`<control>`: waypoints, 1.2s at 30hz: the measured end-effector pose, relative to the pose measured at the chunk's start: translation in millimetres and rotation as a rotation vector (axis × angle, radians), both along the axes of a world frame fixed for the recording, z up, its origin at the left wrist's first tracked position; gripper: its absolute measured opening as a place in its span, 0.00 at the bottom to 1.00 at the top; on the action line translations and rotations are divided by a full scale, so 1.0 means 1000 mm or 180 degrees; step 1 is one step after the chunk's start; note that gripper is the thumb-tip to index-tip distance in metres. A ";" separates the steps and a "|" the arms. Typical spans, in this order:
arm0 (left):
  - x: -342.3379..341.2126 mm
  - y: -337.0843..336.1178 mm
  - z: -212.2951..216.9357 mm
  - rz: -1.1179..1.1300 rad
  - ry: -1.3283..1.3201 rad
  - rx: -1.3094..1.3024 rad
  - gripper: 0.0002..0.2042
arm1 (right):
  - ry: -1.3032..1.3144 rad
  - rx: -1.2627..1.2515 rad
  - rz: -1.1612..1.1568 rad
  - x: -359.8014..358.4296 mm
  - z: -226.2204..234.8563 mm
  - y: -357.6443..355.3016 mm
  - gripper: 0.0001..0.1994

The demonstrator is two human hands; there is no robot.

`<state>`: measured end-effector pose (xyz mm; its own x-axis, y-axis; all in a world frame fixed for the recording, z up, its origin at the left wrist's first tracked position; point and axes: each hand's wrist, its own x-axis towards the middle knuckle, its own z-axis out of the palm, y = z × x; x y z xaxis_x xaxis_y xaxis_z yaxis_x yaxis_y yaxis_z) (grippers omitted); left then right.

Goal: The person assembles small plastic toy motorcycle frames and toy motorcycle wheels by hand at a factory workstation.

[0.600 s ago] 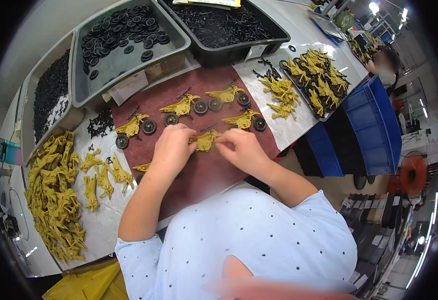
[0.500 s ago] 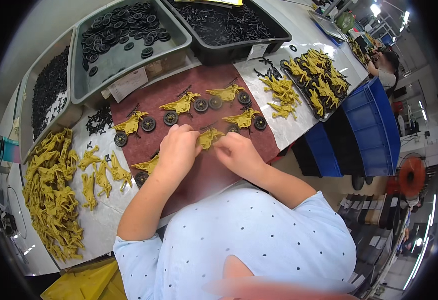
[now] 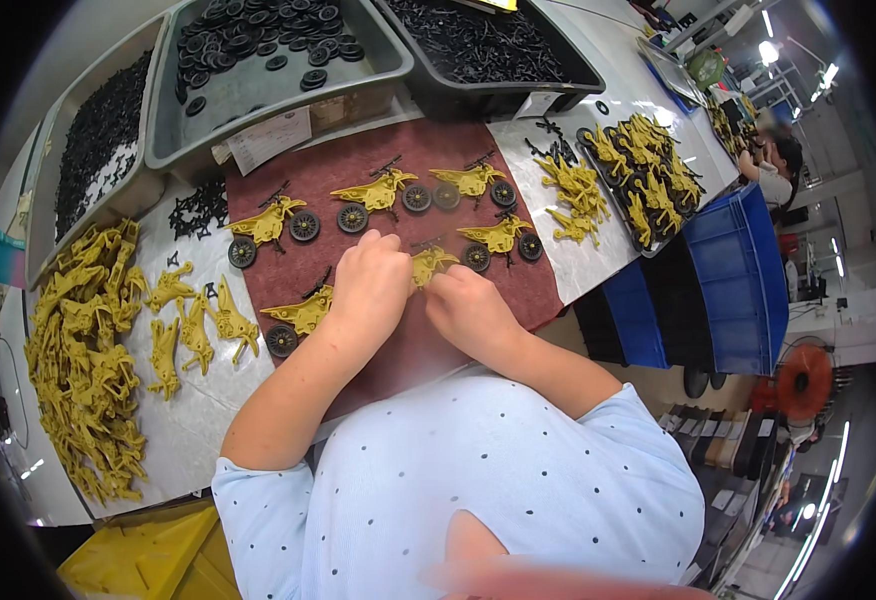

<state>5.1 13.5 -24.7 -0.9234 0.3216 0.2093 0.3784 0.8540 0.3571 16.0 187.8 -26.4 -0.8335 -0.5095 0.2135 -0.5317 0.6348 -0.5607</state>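
Both hands meet over a small yellow toy motorcycle body [image 3: 428, 264] lying on the dark red mat [image 3: 378, 180]. The left hand [image 3: 370, 285] has its fingers curled down on the near end of the piece, and the right hand [image 3: 468, 312] pinches it from the other side; the fingers of both look closed on it, though the knuckles hide the exact contact.

The piece looks like a thin moulded plastic shell: light, stiff, with narrow projecting parts that would likely snap or bend if levered (the fork and handlebar ends seem the weakest). It is best held by the thicker middle of the body, thumb and forefinger on opposite flanks, leaving the axle ends free.

Just left of the left fingers lies another yellow body with one black wheel [image 3: 282, 340] fitted. Beyond the fingertips, four finished motorcycles [image 3: 378, 193] sit in a loose row. Farther ahead stand a grey tray of wheels [image 3: 258, 90] and a black bin of small parts [image 3: 478, 45]. Well to the left, a heap of bare yellow bodies [image 3: 83, 360] covers the surface.
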 end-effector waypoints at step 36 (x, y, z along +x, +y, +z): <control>-0.002 0.003 -0.004 0.0169 0.0173 0.0066 0.04 | -0.0011 0.0488 -0.0475 0.003 0.000 -0.014 0.06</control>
<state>2.9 16.3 -28.7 -0.9262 0.2675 0.2658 0.3520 0.8661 0.3550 18.9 174.3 -26.9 -0.9028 -0.4067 0.1399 -0.4236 0.7843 -0.4533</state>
